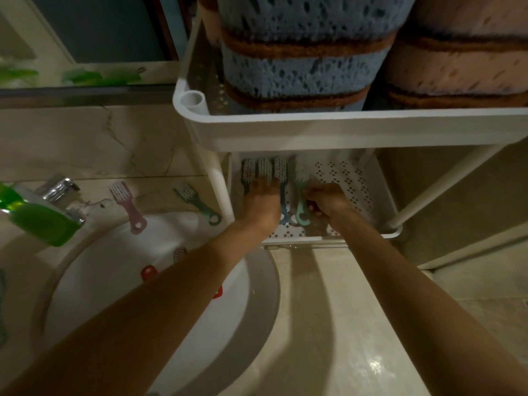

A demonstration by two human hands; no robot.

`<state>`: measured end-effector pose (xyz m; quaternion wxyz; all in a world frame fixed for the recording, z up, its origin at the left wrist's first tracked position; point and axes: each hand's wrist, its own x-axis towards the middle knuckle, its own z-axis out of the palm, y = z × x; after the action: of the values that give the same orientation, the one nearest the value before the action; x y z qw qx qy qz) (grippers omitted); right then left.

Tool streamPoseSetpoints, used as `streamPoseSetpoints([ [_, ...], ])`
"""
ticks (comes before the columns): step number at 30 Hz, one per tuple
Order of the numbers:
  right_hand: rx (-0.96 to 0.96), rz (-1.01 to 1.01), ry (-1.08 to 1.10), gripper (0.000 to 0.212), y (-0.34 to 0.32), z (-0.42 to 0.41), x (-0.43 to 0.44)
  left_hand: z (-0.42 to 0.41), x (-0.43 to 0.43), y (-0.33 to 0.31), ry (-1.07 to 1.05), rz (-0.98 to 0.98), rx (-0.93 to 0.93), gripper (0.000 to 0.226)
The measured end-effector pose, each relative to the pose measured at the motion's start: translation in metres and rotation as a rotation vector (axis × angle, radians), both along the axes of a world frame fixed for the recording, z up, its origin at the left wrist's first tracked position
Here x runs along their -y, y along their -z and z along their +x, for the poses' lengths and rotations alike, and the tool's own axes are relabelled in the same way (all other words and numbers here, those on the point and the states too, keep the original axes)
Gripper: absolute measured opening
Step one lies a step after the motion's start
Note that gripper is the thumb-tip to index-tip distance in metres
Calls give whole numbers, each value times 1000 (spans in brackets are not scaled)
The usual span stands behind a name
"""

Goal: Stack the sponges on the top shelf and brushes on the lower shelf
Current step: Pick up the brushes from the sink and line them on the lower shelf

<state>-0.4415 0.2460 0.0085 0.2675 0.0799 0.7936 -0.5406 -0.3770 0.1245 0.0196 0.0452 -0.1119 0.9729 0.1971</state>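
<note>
A white two-tier rack stands beside the sink. Its top shelf [314, 130] carries a stack of blue sponges [303, 67] and a stack of pink sponges [457, 70]. On the perforated lower shelf [351, 178] three brushes [264, 168] lie side by side with bristles up. My left hand [261, 204] rests on their handles. My right hand [325, 200] grips a teal-handled brush [301, 210] with a white bristle head, lying to the right of the row. A pink brush [128, 205] and a green brush [198, 202] lie on the counter behind the sink.
The white sink basin [160, 281] fills the lower left, with a red-handled brush [148, 272] partly hidden under my left forearm. A chrome tap [58, 188] and green bottles [43, 221] stand at the left. A mirror edge [85, 91] runs above the counter.
</note>
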Motion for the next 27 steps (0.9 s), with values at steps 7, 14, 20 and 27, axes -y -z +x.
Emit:
streamPoseSetpoints([
  [7,-101,135,-23,21,3,-8,21,13,2,12,251,-118,101,58],
  [14,-137,168,-5,23,1,-7,23,12,5,11,234,-125,130,50],
  [20,-300,370,-154,32,-1,2,27,12,6,12,234,-120,125,47],
  [27,-338,476,-257,37,-7,-2,28,13,6,14,219,-118,116,43],
])
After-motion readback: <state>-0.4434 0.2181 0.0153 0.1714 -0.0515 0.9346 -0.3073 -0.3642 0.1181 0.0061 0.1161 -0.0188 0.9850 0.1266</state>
